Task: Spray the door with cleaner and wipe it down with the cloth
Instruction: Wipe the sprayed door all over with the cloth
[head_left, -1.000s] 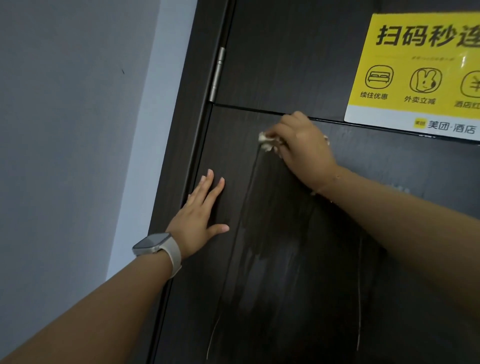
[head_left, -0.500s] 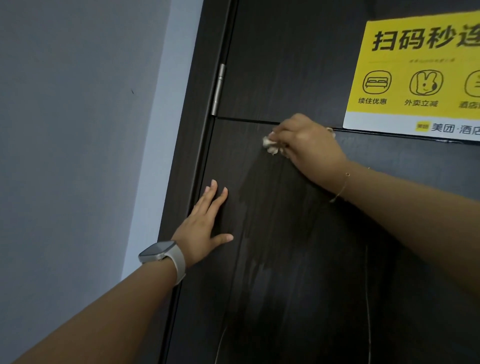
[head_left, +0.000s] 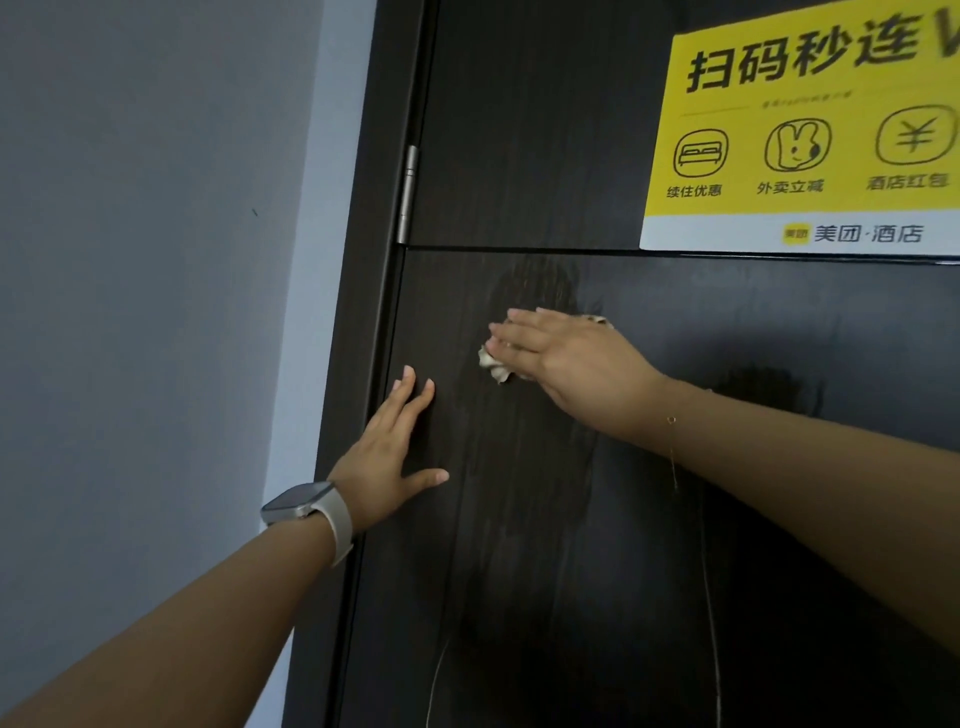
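- Head view: the right hand (head_left: 576, 358) lies flat, fingers straight, pressing a crumpled pale cloth (head_left: 493, 366) against the dark door (head_left: 571, 519), just below the seam between its panels.
- Only scraps of cloth show at the fingertips and behind the knuckles; the rest is hidden under the palm.
- The left hand (head_left: 387, 457) rests spread and holding nothing on the door near its hinge edge, a watch (head_left: 306, 506) on the wrist.
- What seem to be damp streaks mark the door below the cloth.
- A yellow sticker (head_left: 810, 124) sits at upper right; a hinge (head_left: 409, 195) and a grey wall (head_left: 156, 260) are at left.

Pale crumpled cloth (head_left: 493, 364) pressed flat on dark door (head_left: 571, 519) (wet streaks).
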